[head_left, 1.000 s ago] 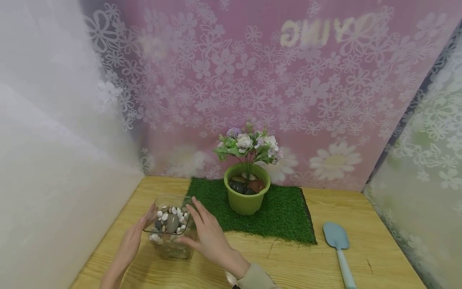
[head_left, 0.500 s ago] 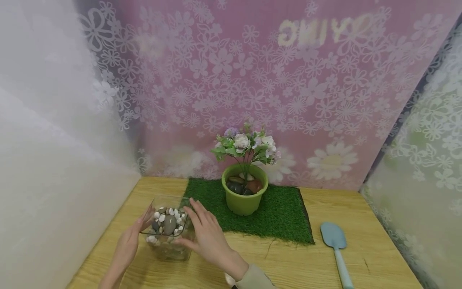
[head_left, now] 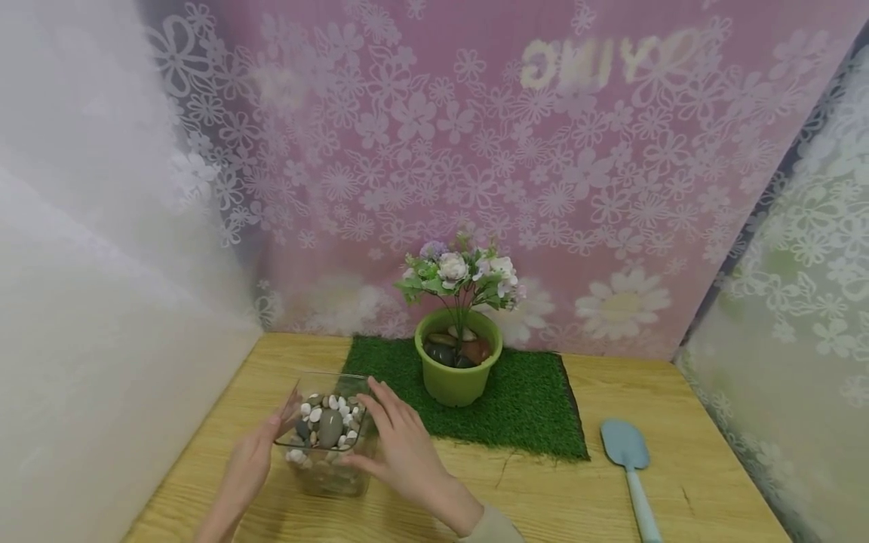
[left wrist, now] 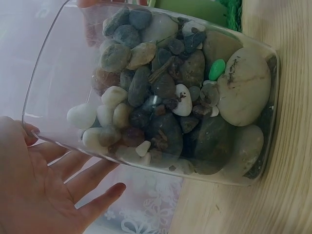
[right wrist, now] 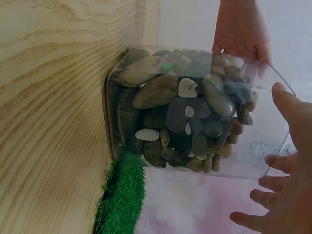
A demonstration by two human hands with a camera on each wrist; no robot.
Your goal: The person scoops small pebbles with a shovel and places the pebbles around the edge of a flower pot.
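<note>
A clear square vase [head_left: 326,483], partly filled with pebbles [head_left: 330,428], stands on the wooden table at the left. My left hand [head_left: 247,460] holds its left side, thumb at the rim and fingers spread along the outer wall. In the left wrist view that hand [left wrist: 58,175] shows nearly straight fingers. Opposite it, my right hand [head_left: 410,452] holds the right side, thumb at the near face and fingers reaching to the back right corner. Through the wall in the right wrist view, large stones [right wrist: 156,91] and a small green pebble [right wrist: 166,67] are visible.
Behind the vase lies a green artificial-grass mat [head_left: 536,411]. On it stands a green pot [head_left: 456,385] with artificial flowers [head_left: 455,270] and large stones. A blue hand trowel [head_left: 626,445] lies at the right. Patterned fabric walls [head_left: 421,151] enclose the table.
The vase has shifted slightly to the right and nearer to me, with both hands staying on its sides. The camera view has drifted a little; the pot and trowel stay in place.
</note>
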